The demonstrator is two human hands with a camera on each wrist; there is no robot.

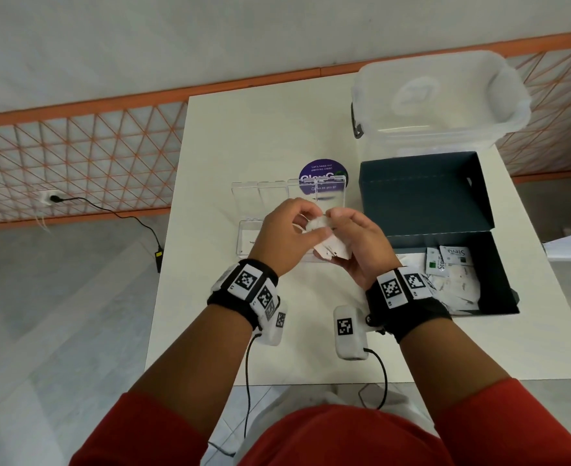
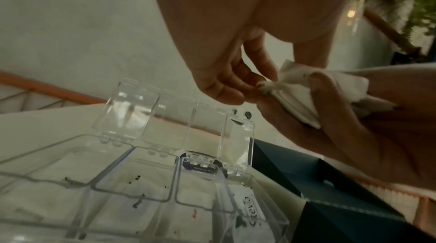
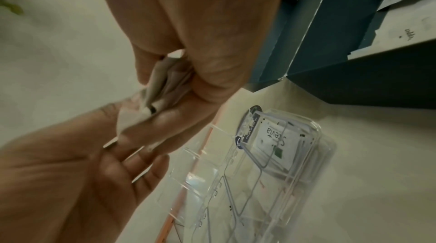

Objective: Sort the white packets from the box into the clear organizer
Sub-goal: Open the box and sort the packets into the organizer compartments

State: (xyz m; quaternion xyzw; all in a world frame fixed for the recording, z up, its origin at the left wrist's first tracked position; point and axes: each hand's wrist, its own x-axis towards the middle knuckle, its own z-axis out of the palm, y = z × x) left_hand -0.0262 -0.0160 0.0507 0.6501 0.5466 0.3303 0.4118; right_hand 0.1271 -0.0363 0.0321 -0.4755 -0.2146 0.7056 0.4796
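Both hands above clear organizer (image 1: 289, 210). Right hand (image 1: 358, 245) grip holds bunch of thin white packets (image 1: 331, 250); left hand (image 1: 286, 235) pinches one. Dark box (image 1: 492, 274) packets read "Stevia". Organizer holds "Stevia" packet (image 3: 277, 139).

White packets, dark box and clear organizer as I see them on the table.

I see a bunch of small white paper packets (image 1: 328, 245) held above the clear plastic four-compartment organizer (image 1: 270, 196), whose lids stand open; a Stevia packet (image 3: 274, 138) lies in its end compartment. More packets lie in the open dark blue cardboard box (image 1: 492, 264) just beside it.
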